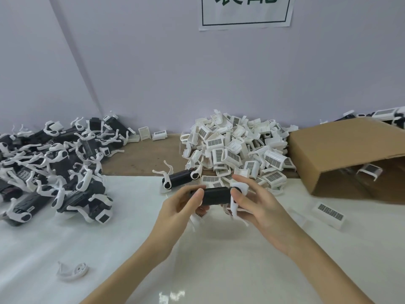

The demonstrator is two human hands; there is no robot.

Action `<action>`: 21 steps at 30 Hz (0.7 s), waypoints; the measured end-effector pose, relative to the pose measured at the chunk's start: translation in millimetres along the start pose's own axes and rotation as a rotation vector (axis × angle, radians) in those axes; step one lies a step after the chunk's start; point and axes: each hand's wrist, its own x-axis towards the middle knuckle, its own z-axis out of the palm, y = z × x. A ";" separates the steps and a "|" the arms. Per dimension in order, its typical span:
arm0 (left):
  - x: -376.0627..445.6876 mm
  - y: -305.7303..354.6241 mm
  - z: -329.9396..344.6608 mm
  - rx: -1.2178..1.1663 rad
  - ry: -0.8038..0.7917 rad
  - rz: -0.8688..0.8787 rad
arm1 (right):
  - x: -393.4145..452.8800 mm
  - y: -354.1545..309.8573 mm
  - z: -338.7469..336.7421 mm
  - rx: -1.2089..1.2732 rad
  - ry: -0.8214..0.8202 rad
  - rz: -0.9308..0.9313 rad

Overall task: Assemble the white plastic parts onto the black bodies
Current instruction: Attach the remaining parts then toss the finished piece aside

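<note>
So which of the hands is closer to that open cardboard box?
Right. The right hand grips the black body's end toward the cardboard box; the left hand grips the far end, farther away.

Paper sign (245, 13) on wall: green characters cut off, unreadable

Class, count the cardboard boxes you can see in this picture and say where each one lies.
1. The cardboard box lies on its side at the right of the table, its open end facing the viewer, beside the pile of white parts. Others may sit out of view.
</note>
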 end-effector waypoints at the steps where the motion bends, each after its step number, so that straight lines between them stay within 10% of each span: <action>1: -0.7 0.8 -1.1 0.001 -0.009 0.014 | -0.3 0.6 1.6 -0.026 0.009 -0.020; 21: -2.3 7.4 -4.4 0.378 -0.051 0.209 | 0.6 2.4 11.7 -0.162 0.191 -0.263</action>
